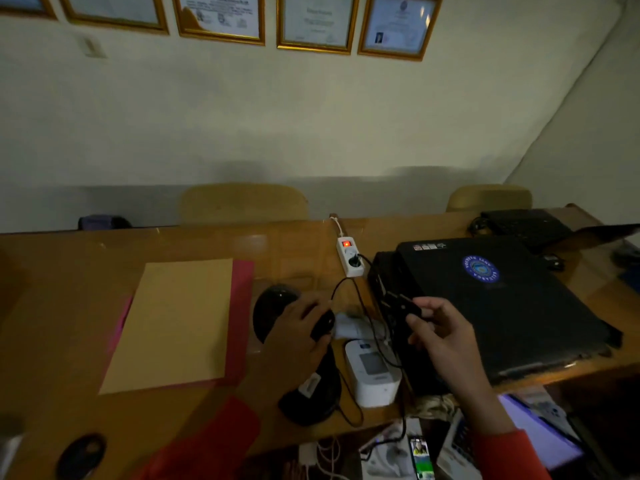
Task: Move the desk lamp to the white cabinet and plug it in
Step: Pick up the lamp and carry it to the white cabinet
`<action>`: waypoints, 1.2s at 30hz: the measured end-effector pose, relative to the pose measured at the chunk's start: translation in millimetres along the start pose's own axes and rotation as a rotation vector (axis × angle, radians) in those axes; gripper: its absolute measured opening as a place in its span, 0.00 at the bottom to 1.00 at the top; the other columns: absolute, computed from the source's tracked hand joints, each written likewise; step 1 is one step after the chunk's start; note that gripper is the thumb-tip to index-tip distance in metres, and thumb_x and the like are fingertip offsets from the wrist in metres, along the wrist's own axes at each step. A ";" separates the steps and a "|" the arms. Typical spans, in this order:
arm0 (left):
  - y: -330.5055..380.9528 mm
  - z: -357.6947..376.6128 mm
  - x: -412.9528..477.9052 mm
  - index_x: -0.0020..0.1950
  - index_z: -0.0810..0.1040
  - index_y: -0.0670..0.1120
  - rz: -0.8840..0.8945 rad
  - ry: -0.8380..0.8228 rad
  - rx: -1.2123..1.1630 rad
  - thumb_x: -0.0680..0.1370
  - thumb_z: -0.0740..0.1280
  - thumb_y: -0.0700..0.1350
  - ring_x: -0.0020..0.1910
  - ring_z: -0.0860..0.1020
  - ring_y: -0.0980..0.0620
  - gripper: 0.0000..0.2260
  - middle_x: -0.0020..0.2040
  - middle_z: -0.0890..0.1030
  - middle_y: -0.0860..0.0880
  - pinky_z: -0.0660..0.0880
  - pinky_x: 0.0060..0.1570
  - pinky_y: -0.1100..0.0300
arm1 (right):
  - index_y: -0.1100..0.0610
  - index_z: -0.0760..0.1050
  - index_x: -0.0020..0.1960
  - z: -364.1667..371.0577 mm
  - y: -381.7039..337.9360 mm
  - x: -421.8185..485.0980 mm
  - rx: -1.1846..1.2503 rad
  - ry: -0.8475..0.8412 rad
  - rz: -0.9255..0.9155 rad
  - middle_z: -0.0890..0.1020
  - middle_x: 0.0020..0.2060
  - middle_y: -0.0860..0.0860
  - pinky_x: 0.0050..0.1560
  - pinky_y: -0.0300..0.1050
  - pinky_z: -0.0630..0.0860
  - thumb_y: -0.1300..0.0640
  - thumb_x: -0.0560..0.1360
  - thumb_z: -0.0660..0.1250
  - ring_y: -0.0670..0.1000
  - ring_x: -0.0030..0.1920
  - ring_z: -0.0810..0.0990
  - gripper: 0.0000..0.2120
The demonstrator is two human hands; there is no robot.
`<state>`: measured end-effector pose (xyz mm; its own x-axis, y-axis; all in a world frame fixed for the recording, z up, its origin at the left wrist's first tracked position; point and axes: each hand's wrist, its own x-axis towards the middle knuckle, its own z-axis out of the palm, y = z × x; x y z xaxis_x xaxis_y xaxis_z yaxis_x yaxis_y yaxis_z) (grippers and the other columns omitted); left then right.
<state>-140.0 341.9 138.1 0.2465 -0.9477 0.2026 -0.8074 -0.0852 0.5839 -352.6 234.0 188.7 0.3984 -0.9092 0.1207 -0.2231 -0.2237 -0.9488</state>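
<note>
Viewpoint: you see from the head, above the wooden desk (69,271).
Facing: forward and down, toward the wall (311,116).
Nearness: your hands sit close below.
Shared: single view only.

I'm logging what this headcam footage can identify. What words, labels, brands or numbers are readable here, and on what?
Nothing reads with certainty.
Round blue sticker on the closed black laptop: ring of white letters, too blurred to read.
Framed certificates on the wall: print too small.
White label on the desk lamp base: illegible.
White device beside the lamp: small blue mark, unreadable.
Power strip: only a lit red switch, no text.
</note>
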 end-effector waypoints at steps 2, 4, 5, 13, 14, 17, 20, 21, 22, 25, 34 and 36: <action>3.9 7.8 -16.5 0.72 0.67 0.46 -0.015 0.061 -0.003 0.79 0.64 0.46 0.77 0.55 0.44 0.21 0.77 0.57 0.49 0.59 0.74 0.49 | 0.43 0.77 0.46 -2.3 8.0 -20.1 0.000 0.009 0.024 0.80 0.38 0.55 0.33 0.34 0.77 0.66 0.73 0.69 0.50 0.33 0.79 0.16; 7.3 13.0 -29.9 0.73 0.64 0.49 -0.046 0.098 -0.039 0.77 0.65 0.45 0.77 0.53 0.45 0.24 0.78 0.52 0.50 0.61 0.72 0.49 | 0.43 0.77 0.46 -4.2 15.0 -36.8 -0.003 0.004 0.055 0.81 0.38 0.55 0.33 0.33 0.77 0.66 0.74 0.69 0.49 0.32 0.80 0.16; 8.7 15.9 -35.6 0.74 0.61 0.51 -0.064 0.111 -0.064 0.77 0.66 0.45 0.77 0.54 0.46 0.27 0.78 0.52 0.49 0.63 0.71 0.50 | 0.44 0.78 0.45 -5.2 18.4 -43.9 -0.001 0.003 0.072 0.81 0.38 0.54 0.33 0.33 0.78 0.66 0.74 0.69 0.48 0.32 0.80 0.16; 14.4 59.0 -69.8 0.74 0.58 0.52 -0.483 0.119 -0.227 0.78 0.64 0.54 0.64 0.73 0.48 0.28 0.71 0.68 0.48 0.71 0.60 0.60 | 0.48 0.77 0.46 -15.6 35.5 -64.9 -0.036 -0.049 0.141 0.81 0.38 0.55 0.34 0.32 0.76 0.66 0.73 0.70 0.41 0.30 0.77 0.13; 16.3 64.2 -67.3 0.74 0.58 0.51 -0.523 0.117 -0.269 0.78 0.64 0.53 0.65 0.72 0.48 0.28 0.72 0.68 0.48 0.71 0.59 0.61 | 0.49 0.77 0.46 -17.2 36.9 -63.8 -0.032 -0.068 0.149 0.81 0.37 0.55 0.34 0.32 0.76 0.67 0.73 0.70 0.40 0.29 0.77 0.12; 26.6 79.8 -52.3 0.75 0.57 0.48 -0.587 0.224 -0.410 0.78 0.66 0.47 0.71 0.66 0.46 0.29 0.75 0.64 0.45 0.65 0.65 0.60 | 0.52 0.77 0.48 -24.3 42.6 -58.2 -0.028 -0.136 0.170 0.82 0.32 0.52 0.34 0.33 0.76 0.67 0.73 0.69 0.42 0.29 0.79 0.11; 43.4 89.6 -34.8 0.75 0.52 0.48 -0.657 0.431 -0.525 0.76 0.68 0.44 0.72 0.65 0.43 0.33 0.74 0.62 0.43 0.68 0.69 0.45 | 0.52 0.77 0.49 -30.7 49.9 -50.6 -0.044 -0.191 0.197 0.82 0.31 0.50 0.31 0.32 0.75 0.66 0.73 0.69 0.41 0.29 0.80 0.10; 48.4 91.6 -29.5 0.76 0.52 0.48 -0.666 0.511 -0.509 0.76 0.69 0.44 0.72 0.64 0.42 0.35 0.74 0.62 0.42 0.68 0.68 0.42 | 0.52 0.77 0.48 -33.0 52.6 -47.1 -0.049 -0.196 0.210 0.83 0.32 0.50 0.30 0.32 0.76 0.67 0.73 0.69 0.41 0.29 0.80 0.10; 52.9 92.6 -24.3 0.75 0.52 0.47 -0.662 0.589 -0.450 0.75 0.70 0.44 0.71 0.64 0.41 0.36 0.73 0.61 0.41 0.68 0.68 0.41 | 0.53 0.77 0.48 -35.3 55.5 -43.6 -0.050 -0.203 0.224 0.83 0.35 0.50 0.29 0.33 0.76 0.67 0.73 0.69 0.42 0.30 0.81 0.11; 61.7 93.9 -9.6 0.74 0.57 0.43 -0.603 0.754 -0.208 0.72 0.73 0.45 0.70 0.63 0.36 0.36 0.73 0.61 0.37 0.68 0.66 0.38 | 0.54 0.77 0.48 -42.9 61.3 -37.2 -0.052 -0.256 0.228 0.83 0.38 0.52 0.30 0.32 0.77 0.68 0.73 0.69 0.42 0.32 0.82 0.11; 48.6 89.7 22.9 0.71 0.65 0.44 -0.667 0.772 -0.092 0.75 0.69 0.46 0.70 0.63 0.37 0.26 0.70 0.66 0.38 0.70 0.65 0.39 | 0.52 0.76 0.49 -58.7 75.3 -17.5 -0.097 -0.402 0.182 0.83 0.42 0.51 0.36 0.36 0.78 0.66 0.72 0.71 0.49 0.38 0.82 0.11; 43.6 86.7 20.5 0.71 0.63 0.45 -0.613 0.766 -0.092 0.76 0.68 0.43 0.71 0.63 0.39 0.25 0.71 0.66 0.40 0.67 0.67 0.42 | 0.52 0.76 0.49 -59.5 77.0 -12.0 -0.094 -0.423 0.176 0.83 0.41 0.51 0.35 0.35 0.79 0.65 0.72 0.71 0.47 0.37 0.82 0.11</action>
<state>-216.6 292.1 99.5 0.9153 -0.2890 0.2804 -0.3872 -0.4401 0.8102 -427.5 206.8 131.6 0.6708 -0.7175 -0.1877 -0.3916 -0.1277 -0.9112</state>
